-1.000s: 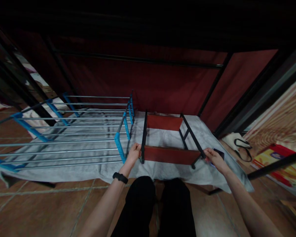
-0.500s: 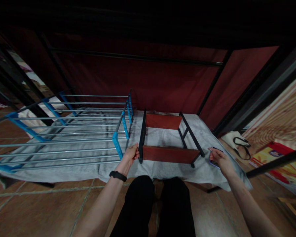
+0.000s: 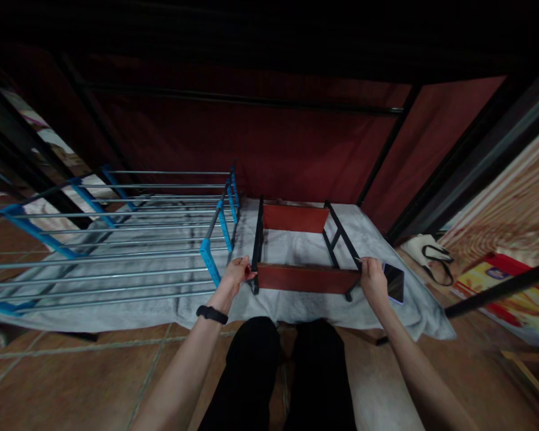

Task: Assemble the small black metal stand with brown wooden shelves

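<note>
A small rack frame [image 3: 308, 280] with black metal side legs and two reddish-brown boards lies on the grey cloth in front of my knees. My left hand [image 3: 237, 274], a black band on its wrist, is closed at the frame's left black leg [image 3: 257, 251]. What its fingers hold, if anything, is too small to make out. My right hand [image 3: 372, 280] is closed in a pinch beside the frame's right front corner. A thin pale piece [image 3: 358, 259] sticks out of its fingertips towards the right black leg [image 3: 344, 233].
A drying rack [image 3: 211, 260] with blue joints and grey rods stands to the left on the grey cloth [image 3: 197, 314]. A phone [image 3: 394, 282] lies right of my right hand. Beyond the cloth are a white bag [image 3: 424, 251] and a red-yellow box [image 3: 498, 287]. Black posts surround the space.
My right hand has moved left from over the phone to the frame's right front corner, uncovering the phone. My left hand has shifted slightly and stays at the left leg.
</note>
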The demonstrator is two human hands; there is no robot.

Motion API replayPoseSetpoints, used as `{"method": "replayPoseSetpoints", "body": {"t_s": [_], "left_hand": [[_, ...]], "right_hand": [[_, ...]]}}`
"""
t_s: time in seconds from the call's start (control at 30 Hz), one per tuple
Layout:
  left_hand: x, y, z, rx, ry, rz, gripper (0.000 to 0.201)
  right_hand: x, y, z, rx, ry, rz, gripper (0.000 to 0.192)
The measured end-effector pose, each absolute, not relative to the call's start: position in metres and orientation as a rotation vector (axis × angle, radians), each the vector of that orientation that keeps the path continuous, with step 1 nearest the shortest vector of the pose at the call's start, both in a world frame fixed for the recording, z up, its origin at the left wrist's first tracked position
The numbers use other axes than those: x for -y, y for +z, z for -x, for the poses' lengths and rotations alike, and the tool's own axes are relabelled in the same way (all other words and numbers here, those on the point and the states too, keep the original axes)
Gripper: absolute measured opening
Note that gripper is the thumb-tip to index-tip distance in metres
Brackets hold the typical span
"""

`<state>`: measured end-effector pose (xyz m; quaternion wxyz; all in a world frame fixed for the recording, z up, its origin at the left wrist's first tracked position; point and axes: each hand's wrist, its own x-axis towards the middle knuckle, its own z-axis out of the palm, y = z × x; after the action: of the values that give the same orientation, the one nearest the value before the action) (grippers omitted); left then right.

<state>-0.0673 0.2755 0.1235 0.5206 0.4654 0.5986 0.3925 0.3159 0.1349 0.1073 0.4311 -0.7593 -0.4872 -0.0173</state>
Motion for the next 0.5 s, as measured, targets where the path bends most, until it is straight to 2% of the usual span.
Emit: {"method": "replayPoseSetpoints", "body": {"t_s": [0.27, 0.5], "left_hand": [[-0.260, 0.101, 0.079, -1.562, 1.069, -1.126, 0.024], [-0.253, 0.059, 0.086, -1.767, 0.909, -1.395, 0.025]], "right_hand": [[-0.139, 0.096, -0.315, 1.177, -0.033, 1.850, 0.037], [-0.144, 0.073, -0.342, 0.697, 0.342, 1.705, 0.037]]}}
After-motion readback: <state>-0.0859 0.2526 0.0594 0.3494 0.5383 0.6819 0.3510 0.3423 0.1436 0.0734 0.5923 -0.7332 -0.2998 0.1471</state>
